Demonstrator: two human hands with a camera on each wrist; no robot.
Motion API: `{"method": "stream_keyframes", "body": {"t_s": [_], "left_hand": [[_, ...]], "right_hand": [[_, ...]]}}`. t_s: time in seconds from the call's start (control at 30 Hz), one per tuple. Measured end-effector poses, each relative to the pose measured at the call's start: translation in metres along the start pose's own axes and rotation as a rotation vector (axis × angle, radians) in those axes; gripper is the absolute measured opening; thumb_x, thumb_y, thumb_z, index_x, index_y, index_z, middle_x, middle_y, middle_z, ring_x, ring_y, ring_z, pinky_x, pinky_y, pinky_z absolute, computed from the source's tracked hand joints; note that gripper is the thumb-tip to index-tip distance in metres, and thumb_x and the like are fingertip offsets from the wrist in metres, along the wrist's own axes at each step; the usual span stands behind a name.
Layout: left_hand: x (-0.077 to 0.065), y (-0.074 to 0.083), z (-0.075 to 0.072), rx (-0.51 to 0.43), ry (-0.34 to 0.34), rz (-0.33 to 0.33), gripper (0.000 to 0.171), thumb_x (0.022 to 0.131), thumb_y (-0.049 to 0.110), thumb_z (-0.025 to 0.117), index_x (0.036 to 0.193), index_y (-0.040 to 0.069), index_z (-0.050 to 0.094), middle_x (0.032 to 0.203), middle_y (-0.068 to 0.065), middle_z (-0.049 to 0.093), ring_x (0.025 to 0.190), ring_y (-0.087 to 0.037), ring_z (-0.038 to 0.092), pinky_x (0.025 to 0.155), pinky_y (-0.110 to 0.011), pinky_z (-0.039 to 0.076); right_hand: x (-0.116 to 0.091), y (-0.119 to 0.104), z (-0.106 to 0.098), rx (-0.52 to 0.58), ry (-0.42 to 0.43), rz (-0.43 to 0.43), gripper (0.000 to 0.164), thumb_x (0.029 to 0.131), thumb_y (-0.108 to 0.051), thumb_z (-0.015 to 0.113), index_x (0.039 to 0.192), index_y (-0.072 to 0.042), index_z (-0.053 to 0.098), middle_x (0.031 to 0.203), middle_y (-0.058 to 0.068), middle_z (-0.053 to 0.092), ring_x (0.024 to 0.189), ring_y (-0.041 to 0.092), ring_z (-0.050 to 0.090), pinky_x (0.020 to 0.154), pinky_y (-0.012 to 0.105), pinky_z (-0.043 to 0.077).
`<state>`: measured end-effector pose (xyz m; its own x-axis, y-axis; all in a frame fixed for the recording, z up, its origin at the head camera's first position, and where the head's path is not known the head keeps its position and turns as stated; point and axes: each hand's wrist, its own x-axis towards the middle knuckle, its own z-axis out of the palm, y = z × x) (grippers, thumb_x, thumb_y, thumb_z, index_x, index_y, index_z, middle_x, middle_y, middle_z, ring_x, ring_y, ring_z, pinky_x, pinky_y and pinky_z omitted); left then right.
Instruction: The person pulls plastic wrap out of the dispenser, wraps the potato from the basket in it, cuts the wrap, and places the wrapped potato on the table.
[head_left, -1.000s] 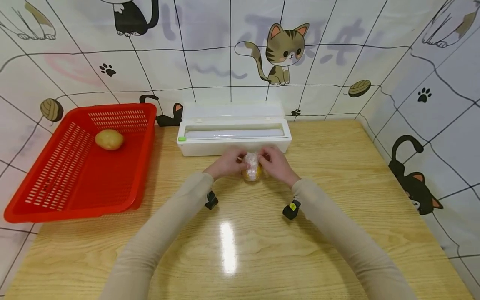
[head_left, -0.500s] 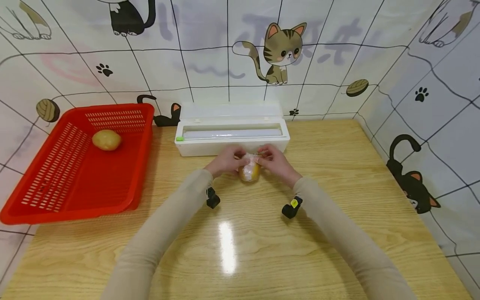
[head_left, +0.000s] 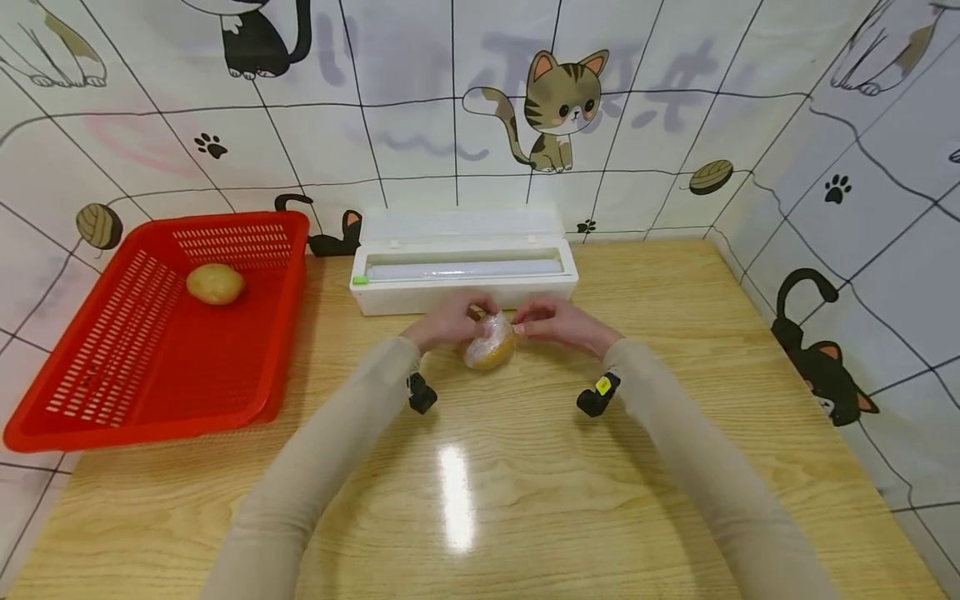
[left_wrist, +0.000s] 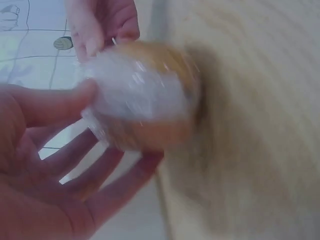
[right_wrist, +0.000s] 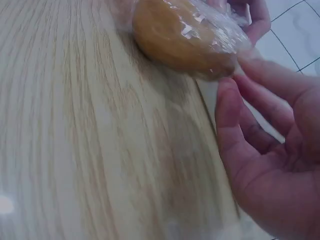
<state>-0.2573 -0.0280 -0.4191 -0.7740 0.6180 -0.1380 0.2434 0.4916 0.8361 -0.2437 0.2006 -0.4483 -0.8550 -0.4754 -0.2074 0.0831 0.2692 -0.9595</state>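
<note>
A potato in clear plastic wrap (head_left: 491,350) is between my hands, in front of the cling film dispenser (head_left: 465,297). My left hand (head_left: 453,321) holds it, the thumb on the bunched film and the fingers beneath, as the left wrist view shows. At the potato's right end, my right hand (head_left: 566,323) pinches with thumb and forefinger. The right wrist view shows that end (right_wrist: 225,70) between the fingertips. The wrapped potato looks tilted; whether it touches the table is unclear. Film lies bunched (left_wrist: 135,90) over one side.
To the left stands a red plastic basket (head_left: 273,367) with one bare potato (head_left: 215,284) inside. The dispenser's lid (head_left: 461,222) is raised, and a film roll (head_left: 465,269) shows in it. A wooden table (head_left: 525,500) meets cat-patterned walls behind and on the right.
The wrapped potato has turned and shifted slightly left and nearer me. The left hand keeps holding it, while the right hand has turned flatter, its wrist moving outward to the right.
</note>
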Motion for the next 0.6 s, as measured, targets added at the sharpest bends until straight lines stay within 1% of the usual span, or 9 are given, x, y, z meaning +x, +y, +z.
{"method": "stream_keyframes", "body": {"t_s": [0.1, 0.17, 0.2, 0.3, 0.37, 0.43, 0.47, 0.5, 0.6], "left_hand": [[-0.002, 0.003, -0.008, 0.046, -0.026, 0.008, 0.03, 0.079, -0.009, 0.06, 0.107, 0.001, 0.063, 0.119, -0.015, 0.061, 0.106, -0.029, 0.058, 0.084, -0.034, 0.049], [-0.003, 0.005, -0.011, 0.039, -0.048, 0.003, 0.033, 0.076, -0.01, 0.059, 0.107, 0.0, 0.064, 0.118, -0.015, 0.062, 0.107, -0.03, 0.058, 0.085, -0.035, 0.049], [-0.004, 0.005, -0.012, 0.034, -0.055, 0.002, 0.034, 0.076, -0.01, 0.06, 0.107, 0.0, 0.065, 0.118, -0.015, 0.062, 0.108, -0.03, 0.058, 0.085, -0.035, 0.049], [-0.006, 0.005, -0.01, 0.013, -0.063, 0.009, 0.038, 0.077, -0.01, 0.062, 0.115, 0.0, 0.064, 0.121, -0.015, 0.063, 0.113, -0.03, 0.056, 0.091, -0.036, 0.047], [-0.006, 0.002, -0.006, 0.029, -0.032, 0.037, 0.04, 0.08, -0.008, 0.064, 0.12, -0.002, 0.06, 0.123, -0.016, 0.061, 0.114, -0.031, 0.056, 0.094, -0.036, 0.046], [-0.007, 0.001, 0.0, 0.103, 0.013, 0.083, 0.039, 0.083, -0.007, 0.066, 0.121, -0.002, 0.056, 0.123, -0.019, 0.057, 0.113, -0.032, 0.055, 0.094, -0.036, 0.045], [-0.008, 0.0, 0.003, 0.167, 0.042, 0.118, 0.036, 0.084, -0.006, 0.067, 0.118, -0.002, 0.055, 0.122, -0.019, 0.055, 0.111, -0.032, 0.055, 0.092, -0.036, 0.046], [-0.009, 0.0, 0.006, 0.254, 0.074, 0.154, 0.032, 0.085, -0.005, 0.067, 0.114, -0.001, 0.054, 0.119, -0.018, 0.054, 0.108, -0.031, 0.054, 0.09, -0.035, 0.046], [-0.013, 0.002, 0.015, 0.571, 0.155, 0.241, 0.015, 0.09, 0.004, 0.067, 0.102, 0.005, 0.058, 0.112, -0.012, 0.052, 0.104, -0.027, 0.05, 0.084, -0.038, 0.046]], "right_hand": [[-0.001, -0.007, 0.006, -0.105, -0.059, -0.026, 0.042, 0.089, -0.01, 0.069, 0.126, 0.002, 0.053, 0.109, 0.018, 0.06, 0.091, 0.027, 0.062, 0.081, 0.041, 0.052], [0.0, -0.01, 0.013, -0.166, -0.088, -0.049, 0.049, 0.088, -0.015, 0.072, 0.129, -0.002, 0.05, 0.107, 0.018, 0.061, 0.088, 0.031, 0.063, 0.079, 0.042, 0.053], [0.001, -0.011, 0.016, -0.196, -0.096, -0.062, 0.051, 0.087, -0.017, 0.074, 0.129, -0.004, 0.048, 0.105, 0.017, 0.061, 0.087, 0.03, 0.063, 0.078, 0.041, 0.053], [0.002, -0.011, 0.021, -0.262, -0.081, -0.084, 0.05, 0.085, -0.015, 0.076, 0.126, -0.004, 0.049, 0.096, 0.014, 0.064, 0.083, 0.026, 0.064, 0.075, 0.036, 0.052], [0.001, -0.008, 0.022, -0.295, -0.068, -0.078, 0.046, 0.085, -0.013, 0.076, 0.121, -0.004, 0.049, 0.088, 0.011, 0.066, 0.078, 0.022, 0.062, 0.073, 0.032, 0.049], [0.001, -0.006, 0.022, -0.329, -0.06, -0.065, 0.043, 0.084, -0.014, 0.076, 0.116, -0.004, 0.049, 0.083, 0.008, 0.067, 0.074, 0.018, 0.06, 0.07, 0.03, 0.047], [0.001, -0.005, 0.022, -0.354, -0.056, -0.062, 0.041, 0.084, -0.015, 0.077, 0.112, -0.004, 0.05, 0.081, 0.006, 0.066, 0.073, 0.016, 0.059, 0.069, 0.029, 0.046], [0.001, -0.004, 0.022, -0.375, -0.056, -0.062, 0.039, 0.084, -0.017, 0.077, 0.109, -0.004, 0.05, 0.079, 0.006, 0.066, 0.07, 0.015, 0.058, 0.067, 0.029, 0.046], [0.002, -0.004, 0.023, -0.458, -0.036, -0.055, 0.036, 0.082, -0.026, 0.079, 0.098, -0.006, 0.052, 0.073, 0.001, 0.062, 0.065, 0.013, 0.054, 0.062, 0.028, 0.044]]}}
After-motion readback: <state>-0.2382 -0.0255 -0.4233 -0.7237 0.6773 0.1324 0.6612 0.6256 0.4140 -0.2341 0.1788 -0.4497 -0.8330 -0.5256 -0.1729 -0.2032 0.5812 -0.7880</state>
